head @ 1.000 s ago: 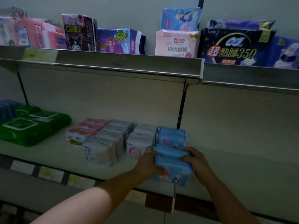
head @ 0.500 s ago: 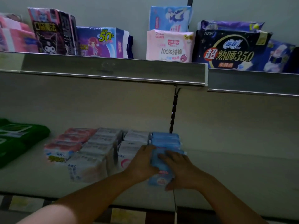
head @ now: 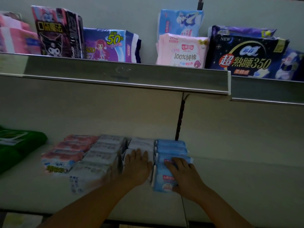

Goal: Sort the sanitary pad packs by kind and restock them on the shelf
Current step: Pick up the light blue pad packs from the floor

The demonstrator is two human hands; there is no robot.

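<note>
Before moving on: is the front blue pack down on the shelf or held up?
Down: the blue pack sits on the shelf, right hand resting on top.

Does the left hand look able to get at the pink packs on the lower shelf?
Probably yes. The left hand lies flat on the white packs, holding nothing, and the pink packs lie further left on the same shelf, with only low grey packs between.
</note>
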